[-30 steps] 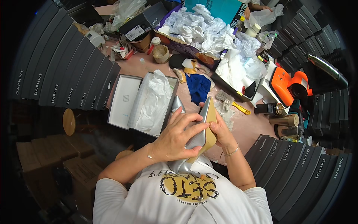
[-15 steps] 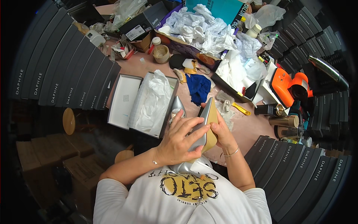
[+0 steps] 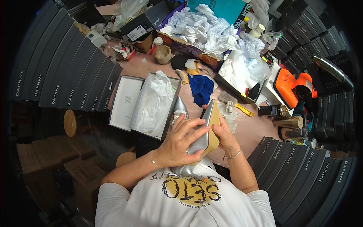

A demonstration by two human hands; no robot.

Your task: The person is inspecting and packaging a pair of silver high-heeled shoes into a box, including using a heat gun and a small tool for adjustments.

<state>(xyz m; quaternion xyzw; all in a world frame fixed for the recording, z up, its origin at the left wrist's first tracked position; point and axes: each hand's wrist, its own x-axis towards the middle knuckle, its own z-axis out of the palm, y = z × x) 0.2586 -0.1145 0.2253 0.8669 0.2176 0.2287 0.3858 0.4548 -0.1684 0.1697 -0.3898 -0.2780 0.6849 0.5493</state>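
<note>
A silver pointed shoe with a tan sole is held up in front of my chest, toe pointing away from me. My right hand grips it from the sole side, thumb on the tan sole. Against the silver upper, my left hand has its fingers and thumb pressed to the shoe. A second silver shoe stands on the table just beyond my left fingers, partly hidden by them. To the left lies an open shoe box with white tissue paper in it.
A blue cloth and a yellow-handled brush lie beyond the shoe. Farther back is a carton heaped with crumpled white paper. An orange tool sits at the right. Stacked dark shoe boxes flank both sides.
The held shoe has turned slightly, and my left fingers have shifted a little along its upper. At the far upper right, a clear plastic bag has moved left.
</note>
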